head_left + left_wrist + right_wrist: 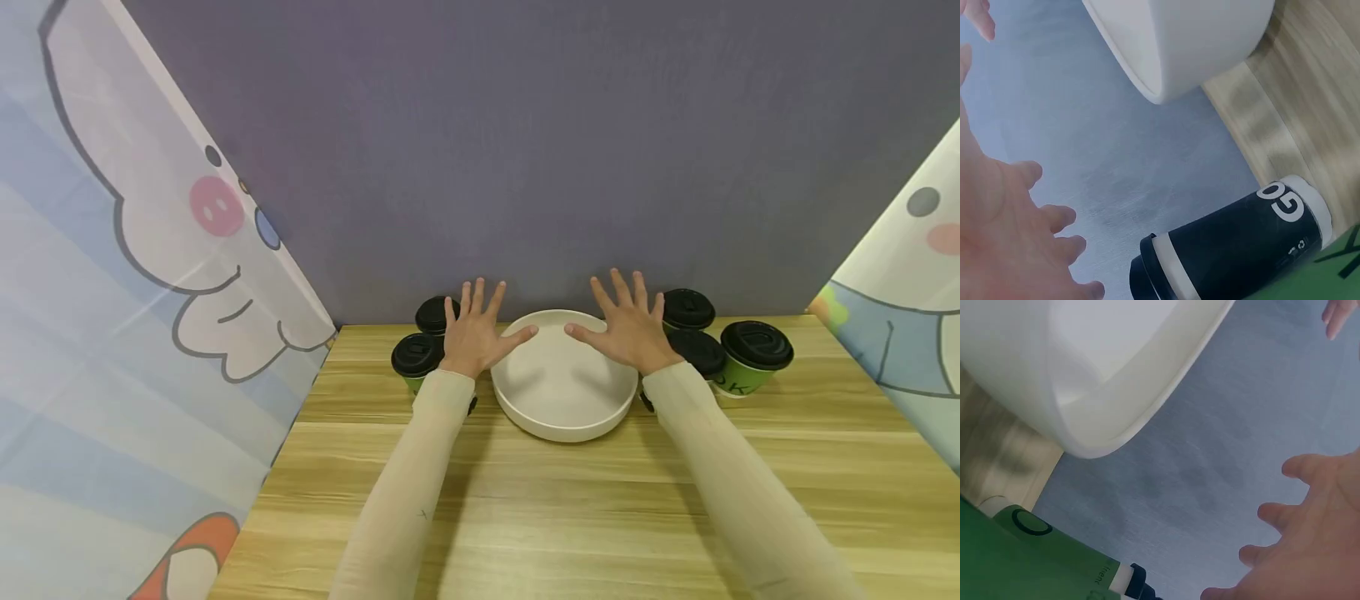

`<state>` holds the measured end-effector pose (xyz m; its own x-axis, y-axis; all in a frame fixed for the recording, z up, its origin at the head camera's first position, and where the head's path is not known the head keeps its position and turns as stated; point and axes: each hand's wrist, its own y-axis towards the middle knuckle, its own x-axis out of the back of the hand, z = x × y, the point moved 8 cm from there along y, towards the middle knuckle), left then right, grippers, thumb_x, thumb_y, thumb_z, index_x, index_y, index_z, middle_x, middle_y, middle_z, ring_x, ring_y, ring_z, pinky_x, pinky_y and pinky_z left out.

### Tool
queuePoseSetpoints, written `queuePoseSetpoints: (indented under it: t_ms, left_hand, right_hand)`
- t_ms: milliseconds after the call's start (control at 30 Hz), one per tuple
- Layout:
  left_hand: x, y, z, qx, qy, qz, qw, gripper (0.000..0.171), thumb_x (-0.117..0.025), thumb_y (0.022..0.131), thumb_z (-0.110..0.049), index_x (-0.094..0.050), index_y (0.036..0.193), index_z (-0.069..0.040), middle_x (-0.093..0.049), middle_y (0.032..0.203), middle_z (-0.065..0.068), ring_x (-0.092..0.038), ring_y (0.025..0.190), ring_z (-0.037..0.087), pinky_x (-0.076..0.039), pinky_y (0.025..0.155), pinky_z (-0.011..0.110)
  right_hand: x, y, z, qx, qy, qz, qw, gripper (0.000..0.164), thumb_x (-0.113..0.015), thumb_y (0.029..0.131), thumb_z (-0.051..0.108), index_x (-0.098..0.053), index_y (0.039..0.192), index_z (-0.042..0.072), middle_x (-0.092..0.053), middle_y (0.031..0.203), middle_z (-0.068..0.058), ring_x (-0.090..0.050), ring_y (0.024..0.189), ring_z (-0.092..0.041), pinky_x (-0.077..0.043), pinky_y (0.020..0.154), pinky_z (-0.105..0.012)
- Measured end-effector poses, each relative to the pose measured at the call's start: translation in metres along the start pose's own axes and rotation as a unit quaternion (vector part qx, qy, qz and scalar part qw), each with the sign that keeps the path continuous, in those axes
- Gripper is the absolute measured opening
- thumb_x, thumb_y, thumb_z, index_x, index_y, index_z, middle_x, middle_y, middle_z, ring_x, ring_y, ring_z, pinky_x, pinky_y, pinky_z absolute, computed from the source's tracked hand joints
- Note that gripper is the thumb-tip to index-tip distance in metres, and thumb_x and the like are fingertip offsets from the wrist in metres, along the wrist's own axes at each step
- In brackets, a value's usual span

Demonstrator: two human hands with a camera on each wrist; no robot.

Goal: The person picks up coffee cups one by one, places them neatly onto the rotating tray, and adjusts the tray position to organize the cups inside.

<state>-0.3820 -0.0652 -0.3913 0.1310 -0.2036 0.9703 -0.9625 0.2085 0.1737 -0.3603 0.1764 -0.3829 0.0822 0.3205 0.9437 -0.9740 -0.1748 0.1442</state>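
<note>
A round white shallow bowl (567, 432) stands on the wooden table against the grey backdrop. My left hand (472, 340) is held palm down at its left side, fingers spread and straight, thumb over the rim in the head view. Mirroring it on the right, my right hand (633, 335) also has its fingers spread and grips nothing. A black paper cup (1241, 240) lettered "GO" appears below the left fingers in the left wrist view. Close to the right hand, a green paper cup (1066, 547) with a black lid shows in the right wrist view.
Two black-lidded cups, a front one (417, 357) and a rear one (435, 315), stand left of the bowl. On the right are a rear cup (688, 309), a middle cup (699, 353) and a green outer cup (750, 375). Cartoon-printed curtains (150, 317) flank the table (570, 517).
</note>
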Motion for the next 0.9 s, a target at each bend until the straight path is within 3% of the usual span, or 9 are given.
queuePoseSetpoints:
  t_ms: [233, 333, 467, 600, 767, 900]
  left_hand:
    - [0.004, -0.014, -0.003, -0.025, -0.006, -0.029, 0.9993, 0.097, -0.036, 0.090, -0.086, -0.012, 0.166, -0.030, -0.010, 0.173, 0.013, -0.007, 0.161, 0.034, -0.006, 0.127, 0.061]
    - [0.005, -0.021, -0.005, -0.042, -0.019, -0.045, 0.9979, 0.090, -0.041, 0.095, -0.079, -0.017, 0.166, -0.028, -0.019, 0.171, 0.015, -0.015, 0.160, 0.034, -0.014, 0.127, 0.060]
    - [0.006, -0.031, -0.004, -0.055, -0.060, -0.072, 0.9941, 0.071, -0.055, 0.100, -0.058, -0.041, 0.158, -0.021, -0.046, 0.159, 0.013, -0.041, 0.149, 0.033, -0.034, 0.121, 0.054]
    - [0.001, -0.040, 0.002, -0.039, -0.112, -0.077, 0.9900, 0.045, -0.060, 0.102, -0.036, -0.061, 0.142, -0.015, -0.063, 0.140, 0.010, -0.062, 0.127, 0.034, -0.052, 0.103, 0.052]
    - [-0.013, -0.048, 0.010, -0.013, -0.158, -0.064, 0.9853, 0.037, -0.056, 0.103, -0.019, -0.063, 0.139, -0.011, -0.065, 0.136, 0.014, -0.065, 0.122, 0.036, -0.055, 0.098, 0.054]
    - [-0.023, -0.050, 0.011, -0.020, -0.183, -0.058, 0.9813, 0.038, -0.054, 0.103, -0.009, -0.061, 0.140, -0.008, -0.066, 0.135, 0.014, -0.066, 0.120, 0.034, -0.054, 0.099, 0.050]
  right_hand:
    - [0.008, -0.020, 0.005, 0.014, 0.022, -0.022, 0.999, 0.105, -0.050, 0.089, 0.081, -0.015, 0.166, 0.019, -0.001, 0.173, -0.017, 0.012, 0.157, -0.049, 0.005, 0.114, -0.080]
    - [0.014, -0.031, 0.006, 0.025, 0.029, -0.037, 0.999, 0.100, -0.057, 0.091, 0.073, -0.021, 0.165, 0.016, -0.007, 0.172, -0.019, 0.006, 0.157, -0.049, 0.002, 0.117, -0.077]
    - [0.028, -0.047, 0.003, 0.035, 0.053, -0.056, 0.996, 0.088, -0.067, 0.094, 0.056, -0.034, 0.160, 0.008, -0.020, 0.167, -0.025, -0.009, 0.152, -0.054, -0.006, 0.116, -0.076]
    - [0.041, -0.059, -0.011, 0.029, 0.081, -0.061, 0.994, 0.077, -0.069, 0.097, 0.044, -0.041, 0.154, 0.001, -0.031, 0.158, -0.031, -0.019, 0.144, -0.060, -0.016, 0.110, -0.078]
    - [0.047, -0.070, -0.035, 0.007, 0.093, -0.043, 0.995, 0.072, -0.067, 0.099, 0.039, -0.042, 0.152, -0.003, -0.035, 0.153, -0.035, -0.024, 0.138, -0.062, -0.021, 0.106, -0.079]
    - [0.047, -0.076, -0.048, -0.010, 0.088, -0.013, 0.996, 0.076, -0.067, 0.098, 0.041, -0.038, 0.154, -0.003, -0.033, 0.152, -0.037, -0.024, 0.137, -0.064, -0.022, 0.105, -0.079]
